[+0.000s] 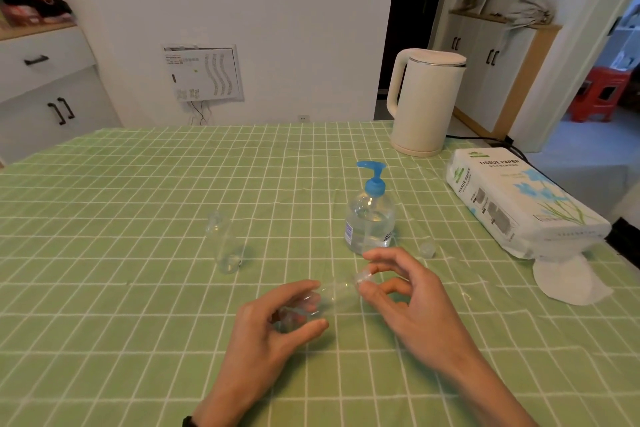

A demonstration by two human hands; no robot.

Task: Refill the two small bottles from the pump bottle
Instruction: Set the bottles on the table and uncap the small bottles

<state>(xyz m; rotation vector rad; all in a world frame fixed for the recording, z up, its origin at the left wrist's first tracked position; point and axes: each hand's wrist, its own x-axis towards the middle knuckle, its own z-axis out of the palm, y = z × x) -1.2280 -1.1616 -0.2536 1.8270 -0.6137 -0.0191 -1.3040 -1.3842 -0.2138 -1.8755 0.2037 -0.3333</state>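
I am holding one small bottle (pixel 329 300) lying on its side just above the bench (pixel 138 340), a little in front of the pump bottle (pixel 370 222). My left hand (pixel 277 329) is closing around its body, thumb and fingers clamped on the clear plastic, and my right hand (pixel 408 298) is pinching its cap (pixel 363 277) at the neck end, so I am judging that I am unscrewing it, though I cannot be sure of the turning direction. The second small bottle (pixel 224 241) is standing well to the left of the pump bottle; it is looking open at the top and almost empty, with maybe a little liquid at the bottom. One loose small cap (pixel 427 249) is lying just to the right of the pump bottle, probably from that second bottle. So the task is seeming only at the beginning: nothing is refilled yet, and both pumpings are left. The pump bottle is round, transparent and about half full of clear liquid, with a smooth blue pump head (pixel 373 174) whose spout is pointing left. Both small bottles are thin, glassy-looking plastic, hard to see against the green checked cloth, which is slightly wrinkled. To the right of the pump bottle a soft tissue pack (pixel 519 198) is lying, and behind it a matte cream kettle (pixel 424 100) is standing.
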